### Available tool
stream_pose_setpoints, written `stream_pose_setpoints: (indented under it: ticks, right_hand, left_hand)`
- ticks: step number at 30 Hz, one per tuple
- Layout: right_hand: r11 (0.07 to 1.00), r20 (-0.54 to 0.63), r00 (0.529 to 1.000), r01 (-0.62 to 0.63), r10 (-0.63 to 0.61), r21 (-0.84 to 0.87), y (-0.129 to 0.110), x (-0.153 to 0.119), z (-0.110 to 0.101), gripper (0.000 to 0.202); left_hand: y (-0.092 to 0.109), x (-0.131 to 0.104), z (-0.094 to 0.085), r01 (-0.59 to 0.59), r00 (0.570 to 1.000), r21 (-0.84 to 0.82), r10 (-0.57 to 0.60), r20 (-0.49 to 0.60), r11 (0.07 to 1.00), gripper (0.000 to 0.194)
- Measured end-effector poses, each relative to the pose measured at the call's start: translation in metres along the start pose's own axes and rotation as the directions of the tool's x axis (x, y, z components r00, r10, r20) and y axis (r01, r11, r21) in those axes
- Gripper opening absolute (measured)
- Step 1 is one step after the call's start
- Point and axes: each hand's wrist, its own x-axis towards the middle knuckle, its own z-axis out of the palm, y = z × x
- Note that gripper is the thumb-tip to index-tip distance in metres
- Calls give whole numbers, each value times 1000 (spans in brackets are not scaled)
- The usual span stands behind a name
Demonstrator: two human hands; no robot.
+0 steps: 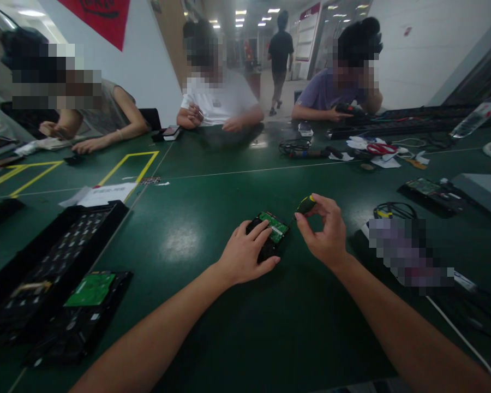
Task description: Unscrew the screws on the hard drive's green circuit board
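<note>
A small black hard drive (277, 229) lies on the green table with its green circuit board facing up. My left hand (245, 254) grips it from the near left, fingers over its top and thumb along its near side. In my right hand (325, 234) is a screwdriver (306, 204) with a dark green and yellow handle, pinched between thumb and fingers. It is tilted, with its thin shaft pointing down toward the right edge of the drive. Whether the tip touches the drive I cannot tell.
At left stand a long black tray (71, 240) and more drives (92, 289) with green boards. To the right are another drive (427, 194), a grey box (483, 191), and a blurred-out object (409, 251) with cables. Several people sit across the table (196, 196).
</note>
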Motion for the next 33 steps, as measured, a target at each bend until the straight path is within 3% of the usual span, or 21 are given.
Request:
stream_pose_setpoints:
  ticks: [7, 14, 20, 26, 33]
  right_hand:
    - [998, 63, 998, -11, 8, 60, -5, -1, 0, 64]
    - [999, 4, 1000, 26, -26, -27, -2, -1, -1, 65]
    - [999, 49, 999, -4, 1, 51, 0, -3, 1, 66]
    - [1000, 3, 1000, 24, -24, 13, -1, 1, -1, 67]
    - [994, 71, 997, 17, -25, 104, -5, 3, -2, 68]
  left_hand:
    - [-7, 0, -4, -78, 997, -26, 77, -14, 997, 78]
    - [-6, 0, -5, -41, 999, -22, 41, -13, 999, 79]
    - [-7, 0, -3, -39, 999, -18, 39, -5, 999, 78]
    - [-6, 0, -3, -42, 999, -27, 42, -13, 999, 77]
    - [-7, 0, -2, -45, 999, -40, 45, -10, 998, 76]
